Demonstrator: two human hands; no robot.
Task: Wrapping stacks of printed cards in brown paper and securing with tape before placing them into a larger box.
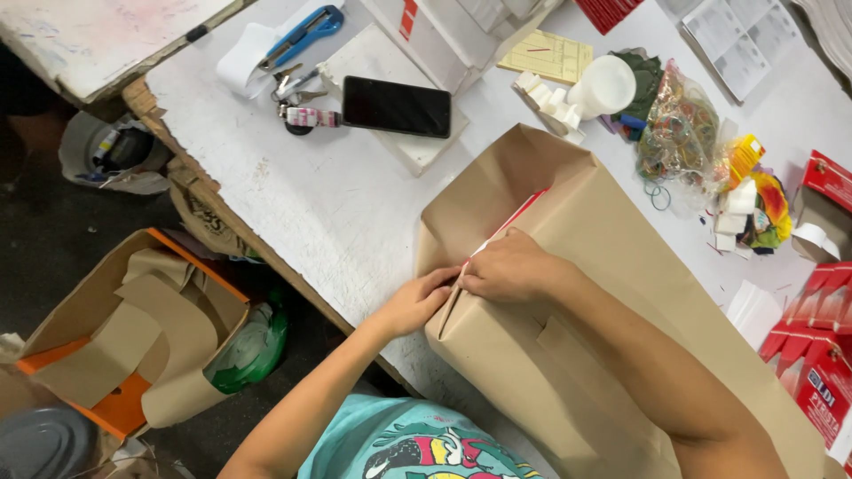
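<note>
A large box wrapped in brown kraft paper [568,231] lies on the white worktable [293,195]. At its near end the paper stands apart, and a red and white box edge [524,213] shows through the gap. My right hand [510,266] presses down on the paper fold at that corner. My left hand [417,302] pinches the paper edge right beside it, fingers touching the fold. Both hands meet at the box's front left corner.
A black phone [397,106], a blue utility knife [306,34], keys [297,89] and a bag of rubber bands [679,133] lie on the table behind. Red boxes [816,346] stack at the right. A cardboard box of paper scraps [124,328] sits on the floor, left.
</note>
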